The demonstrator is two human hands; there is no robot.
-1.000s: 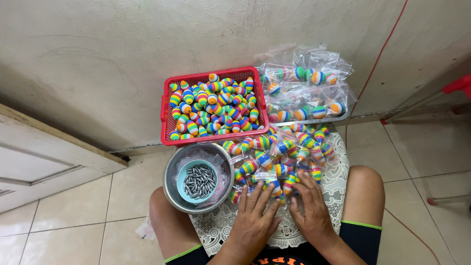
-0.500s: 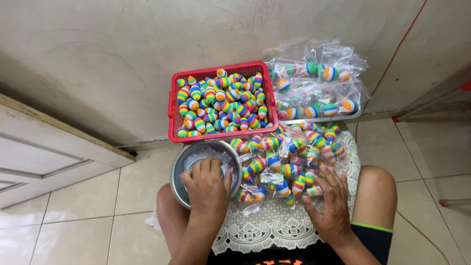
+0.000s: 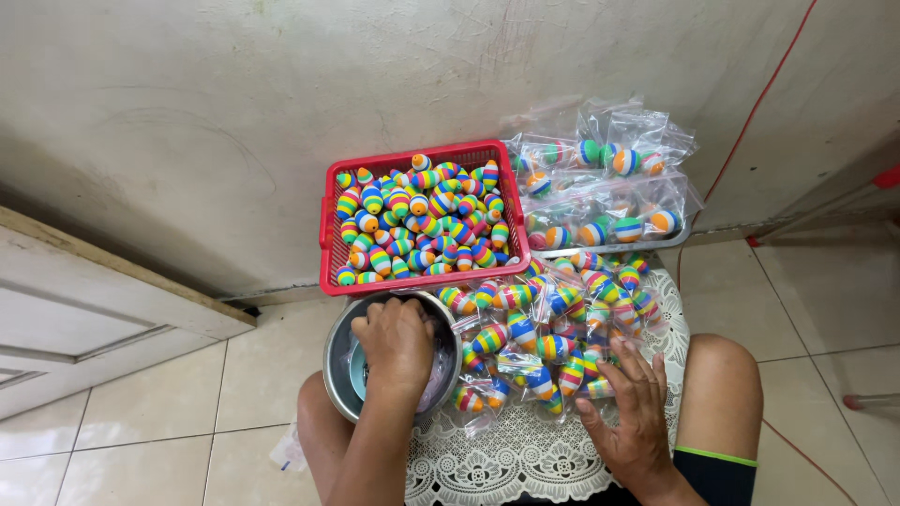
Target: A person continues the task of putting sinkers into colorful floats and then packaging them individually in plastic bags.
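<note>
Our left hand (image 3: 398,347) has dipped, curled, into the metal bowl (image 3: 339,361); our right hand (image 3: 630,412) lies open on bagged stripy floats (image 3: 534,342). Red basket (image 3: 327,245) holds more.

Rainbow-striped floats (image 3: 422,217), red basket (image 3: 327,245)

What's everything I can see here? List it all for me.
red basket: one, against the wall, full of rainbow-striped floats, too many to count
metal bowl: one, silver, below the basket, a small blue cup inside
bagged floats: a heap in clear bags, on the lace cloth
lace cloth: one, white, over the lap
tray of bags: one, right of the basket, more bagged floats
red cord: one, down the wall
left hand: reaching into the bowl, grip hidden
right hand: open, fingers spread on the bagged heap
</note>
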